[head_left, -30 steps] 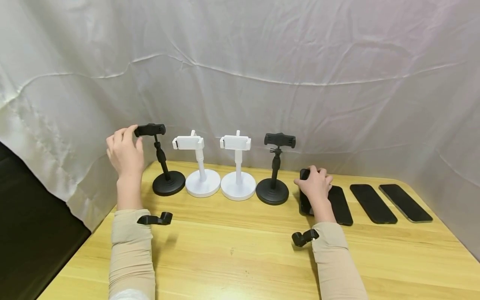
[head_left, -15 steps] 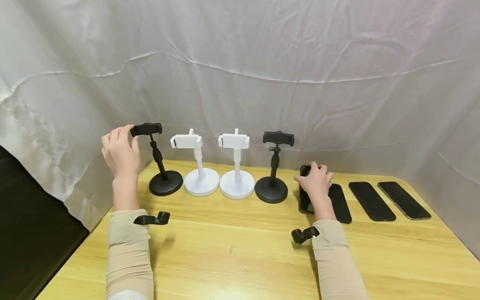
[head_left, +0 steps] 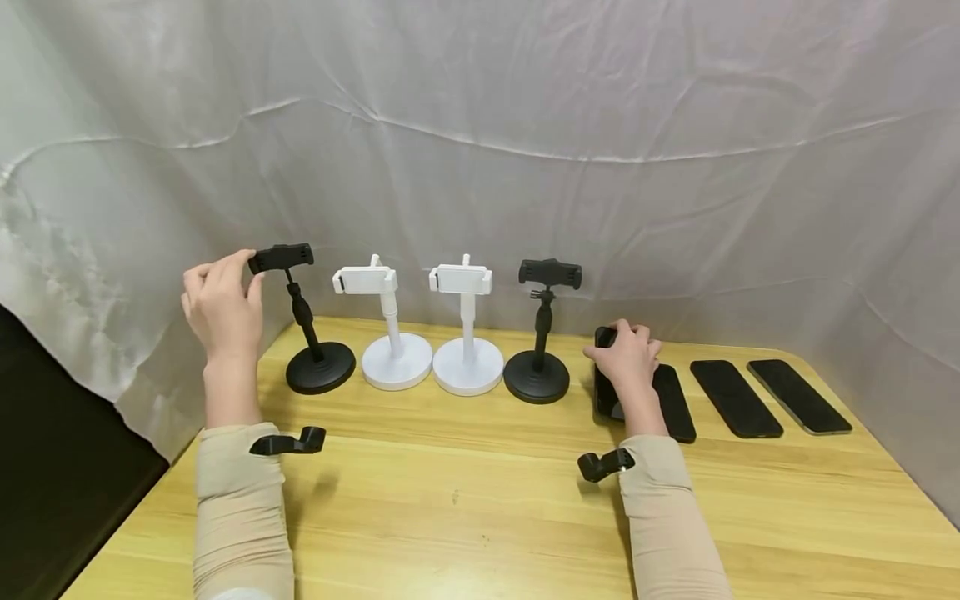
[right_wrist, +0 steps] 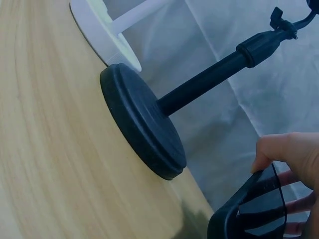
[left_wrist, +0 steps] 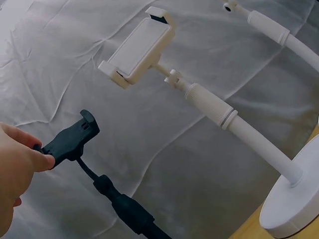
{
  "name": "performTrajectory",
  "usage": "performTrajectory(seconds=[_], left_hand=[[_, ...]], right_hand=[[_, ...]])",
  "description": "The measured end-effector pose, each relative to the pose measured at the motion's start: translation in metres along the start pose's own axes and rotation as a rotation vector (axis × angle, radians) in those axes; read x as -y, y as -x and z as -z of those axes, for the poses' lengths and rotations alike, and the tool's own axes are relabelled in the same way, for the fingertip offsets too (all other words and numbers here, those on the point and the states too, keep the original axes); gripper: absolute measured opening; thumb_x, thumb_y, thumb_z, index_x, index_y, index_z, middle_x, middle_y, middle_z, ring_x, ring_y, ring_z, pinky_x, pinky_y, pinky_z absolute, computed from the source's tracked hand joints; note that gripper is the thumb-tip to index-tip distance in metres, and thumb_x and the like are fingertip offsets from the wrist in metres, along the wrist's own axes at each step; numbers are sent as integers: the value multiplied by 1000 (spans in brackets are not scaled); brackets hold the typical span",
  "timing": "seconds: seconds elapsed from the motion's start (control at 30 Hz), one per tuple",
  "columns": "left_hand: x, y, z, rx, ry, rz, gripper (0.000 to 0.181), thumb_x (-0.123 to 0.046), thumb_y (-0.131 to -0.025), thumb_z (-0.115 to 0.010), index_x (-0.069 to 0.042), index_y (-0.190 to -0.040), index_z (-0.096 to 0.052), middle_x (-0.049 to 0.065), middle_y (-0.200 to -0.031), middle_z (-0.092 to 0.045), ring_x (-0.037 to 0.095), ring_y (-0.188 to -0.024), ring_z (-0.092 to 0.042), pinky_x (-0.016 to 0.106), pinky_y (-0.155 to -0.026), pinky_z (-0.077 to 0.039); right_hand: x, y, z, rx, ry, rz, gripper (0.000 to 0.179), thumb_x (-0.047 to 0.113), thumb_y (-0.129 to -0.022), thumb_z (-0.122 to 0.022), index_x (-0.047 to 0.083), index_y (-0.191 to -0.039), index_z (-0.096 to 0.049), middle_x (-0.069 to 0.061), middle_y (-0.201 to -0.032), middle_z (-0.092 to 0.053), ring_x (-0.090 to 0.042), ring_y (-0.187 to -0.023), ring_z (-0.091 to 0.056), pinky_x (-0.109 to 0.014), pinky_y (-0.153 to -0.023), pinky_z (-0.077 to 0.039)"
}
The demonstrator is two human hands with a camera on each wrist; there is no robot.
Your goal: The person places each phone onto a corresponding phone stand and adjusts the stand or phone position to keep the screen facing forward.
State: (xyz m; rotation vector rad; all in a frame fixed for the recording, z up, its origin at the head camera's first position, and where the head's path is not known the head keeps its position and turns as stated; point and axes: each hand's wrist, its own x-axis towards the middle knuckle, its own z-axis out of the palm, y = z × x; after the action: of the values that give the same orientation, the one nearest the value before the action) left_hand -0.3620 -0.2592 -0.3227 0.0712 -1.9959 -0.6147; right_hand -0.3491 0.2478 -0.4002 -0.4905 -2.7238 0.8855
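At the far left of the row stands a black phone stand point(head_left: 302, 312). My left hand point(head_left: 223, 307) pinches the left end of its clamp between thumb and fingers, and the left wrist view shows this clamp point(left_wrist: 72, 141) with no phone in it. On the right, my right hand point(head_left: 628, 360) grips a black phone point(head_left: 606, 387) by its edges. In the right wrist view the phone point(right_wrist: 256, 211) is tilted, with the thumb on one edge and fingers behind it. The hand and wrist partly hide it in the head view.
Two white phone stands point(head_left: 392, 321) point(head_left: 468, 329) and another black stand point(head_left: 542, 329) continue the row. Three more black phones lie right of my right hand, one point(head_left: 672, 404) close to it, others point(head_left: 737, 398) point(head_left: 799, 396) farther right. A grey curtain point(head_left: 480, 125) hangs behind the wooden table point(head_left: 420, 500).
The head view has shifted slightly, so things appear a little farther left. My left hand keeps its pinch on the black clamp, and my right hand keeps hold of the phone.
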Motion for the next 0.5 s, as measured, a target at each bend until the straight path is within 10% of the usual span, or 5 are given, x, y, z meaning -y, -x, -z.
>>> performTrajectory(seconds=[0.5], left_hand=[[-1,3,3,-35,-18,-77,27,-19,-91,-67,-9,-116,-69,14,-119,-70,40,-112,-50,53,-83,-36]], right_hand=[[5,3,3,-39,21,15,66,39,-86,-68,12,-140,-43,-28,-151,-23,-56,-134,-18,-69,-99,-28]])
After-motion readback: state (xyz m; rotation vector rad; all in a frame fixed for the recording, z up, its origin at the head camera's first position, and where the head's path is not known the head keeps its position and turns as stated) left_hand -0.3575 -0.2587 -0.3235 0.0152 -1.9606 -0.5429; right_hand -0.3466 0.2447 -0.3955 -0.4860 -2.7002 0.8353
